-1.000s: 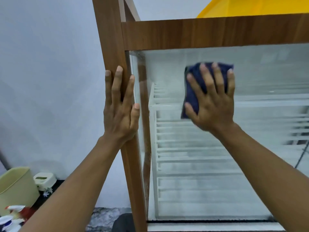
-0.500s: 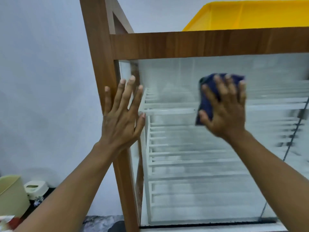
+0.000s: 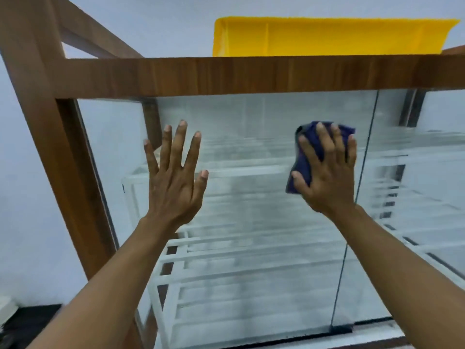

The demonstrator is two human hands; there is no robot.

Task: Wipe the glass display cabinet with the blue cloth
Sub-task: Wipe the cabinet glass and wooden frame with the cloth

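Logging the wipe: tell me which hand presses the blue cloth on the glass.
The right hand, flat over the blue cloth on the glass; the left hand is bare, fingers spread.

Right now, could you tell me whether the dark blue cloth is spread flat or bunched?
Bunched: the dark blue cloth shows creased folds under the right hand.

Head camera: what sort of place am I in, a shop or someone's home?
Likely a small shop or food stall, not certain: a wood-framed glass display cabinet with bare white rack shelves inside, a yellow tray on top, and a plain pale wall behind.
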